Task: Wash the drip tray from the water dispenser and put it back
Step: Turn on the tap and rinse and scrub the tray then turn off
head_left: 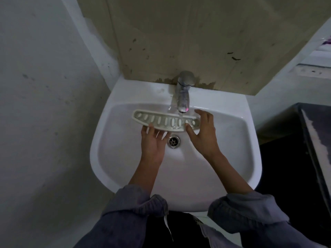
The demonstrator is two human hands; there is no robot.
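A long cream drip tray (161, 120) with a row of oval slots is held level inside the white sink (111, 158), under the chrome tap (183, 93). Water runs from the spout onto the tray's right part. My left hand (154, 140) supports the tray from below near its middle, thumb on the front edge. My right hand (204, 133) grips the tray's right end, thumb on top and fingers curled round the end.
The drain (173, 141) lies just below the tray, between my hands. A worn beige panel (197, 42) backs the sink. A grey wall (44, 104) stands close on the left. A dark cabinet (304, 140) stands on the right.
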